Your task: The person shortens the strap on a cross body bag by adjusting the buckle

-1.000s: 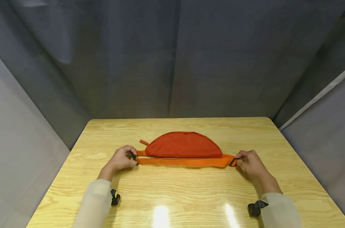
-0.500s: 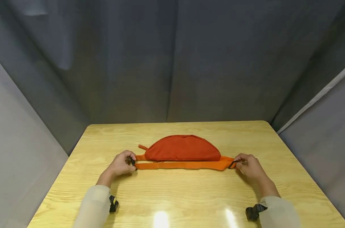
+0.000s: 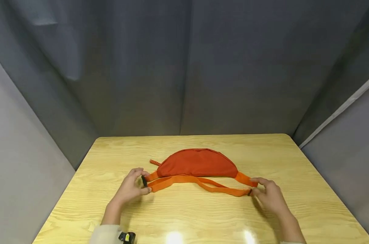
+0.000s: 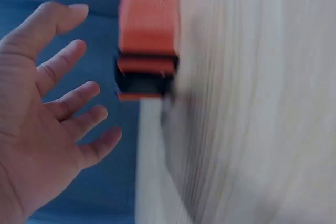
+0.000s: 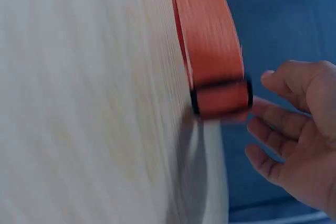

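Observation:
A red waist bag (image 3: 198, 164) lies on the table, its curved edge facing away from me. Its orange strap (image 3: 230, 191) runs along the near side in slack bends. By the strap's left end is my left hand (image 3: 127, 191), fingers spread; the left wrist view shows a gap between them and the black buckle (image 4: 144, 80). My right hand (image 3: 269, 196) is at the right end, beside the black strap slider (image 5: 221, 99). There the thumb stands apart from the slider, and one finger reaches its edge, perhaps touching. A patterned zipper pull (image 3: 155, 162) sticks out at the bag's left.
The wooden table (image 3: 190, 217) has rounded far corners. Behind it hangs a dark grey curtain (image 3: 141, 67), with pale panels at the left and right sides. A small black camera (image 3: 127, 237) is strapped to the left wrist.
Both hands have let go of the strap ends and spread their fingers. The strap, straight before, has gone slack and wavy. The head view has shifted slightly.

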Demonstrator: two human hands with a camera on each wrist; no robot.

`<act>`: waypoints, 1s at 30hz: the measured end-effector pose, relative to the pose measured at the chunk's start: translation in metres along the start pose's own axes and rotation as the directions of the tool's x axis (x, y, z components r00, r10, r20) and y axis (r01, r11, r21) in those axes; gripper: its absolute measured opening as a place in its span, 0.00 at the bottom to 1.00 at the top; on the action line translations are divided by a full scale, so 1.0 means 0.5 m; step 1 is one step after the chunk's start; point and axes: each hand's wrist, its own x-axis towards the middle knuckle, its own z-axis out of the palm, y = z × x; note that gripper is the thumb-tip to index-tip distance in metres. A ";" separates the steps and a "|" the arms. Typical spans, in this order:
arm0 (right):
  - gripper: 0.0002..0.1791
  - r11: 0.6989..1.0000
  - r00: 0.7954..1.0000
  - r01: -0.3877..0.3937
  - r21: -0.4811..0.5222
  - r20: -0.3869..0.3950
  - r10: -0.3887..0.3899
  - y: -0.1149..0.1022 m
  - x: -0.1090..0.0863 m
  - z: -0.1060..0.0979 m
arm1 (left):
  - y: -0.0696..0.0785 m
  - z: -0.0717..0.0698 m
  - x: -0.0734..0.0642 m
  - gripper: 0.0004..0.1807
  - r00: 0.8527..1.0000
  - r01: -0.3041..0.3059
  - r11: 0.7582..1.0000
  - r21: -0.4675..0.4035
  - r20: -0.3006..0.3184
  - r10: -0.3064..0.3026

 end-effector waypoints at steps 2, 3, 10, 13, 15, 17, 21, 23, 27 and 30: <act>0.19 0.999 0.998 0.053 -0.001 -0.029 -0.053 -0.033 -0.009 0.027 | 0.017 0.007 -0.031 0.23 0.998 -0.002 1.000 0.021 -0.059 0.004; 0.20 0.997 0.996 0.078 0.005 -0.039 -0.077 -0.048 -0.010 0.040 | 0.027 0.012 -0.042 0.23 0.996 -0.007 0.999 0.033 -0.084 0.009; 0.35 0.982 0.991 0.127 -0.137 0.063 -0.120 -0.112 0.004 0.094 | 0.088 0.090 -0.045 0.29 0.984 -0.084 0.973 0.213 -0.137 0.115; 0.36 0.961 0.985 0.146 -0.235 0.125 -0.119 -0.116 0.028 0.109 | 0.094 0.116 -0.024 0.33 0.985 -0.084 0.957 0.276 -0.120 0.121; 0.36 0.948 0.981 0.156 -0.276 0.152 -0.118 -0.113 0.044 0.117 | 0.095 0.125 -0.009 0.36 0.991 -0.059 0.948 0.313 -0.092 0.092; 0.35 0.937 0.977 0.160 -0.310 0.183 -0.107 -0.107 0.057 0.123 | 0.095 0.130 0.002 0.37 0.997 -0.030 0.937 0.347 -0.053 0.051; 0.33 0.927 0.968 0.161 -0.339 0.240 -0.080 -0.092 0.080 0.129 | 0.091 0.133 0.017 0.38 1.000 0.002 0.911 0.412 0.018 -0.010; 0.33 0.922 0.963 0.164 -0.351 0.262 -0.071 -0.085 0.094 0.129 | 0.089 0.132 0.029 0.38 0.999 -0.004 0.896 0.444 0.035 -0.013; 0.33 0.915 0.960 0.176 -0.364 0.269 -0.078 -0.071 0.123 0.129 | 0.082 0.128 0.057 0.38 0.999 -0.016 0.861 0.508 0.052 -0.012; 0.34 0.909 0.963 0.177 -0.378 0.259 -0.080 -0.060 0.142 0.130 | 0.078 0.126 0.077 0.38 0.998 -0.018 0.843 0.537 0.065 -0.020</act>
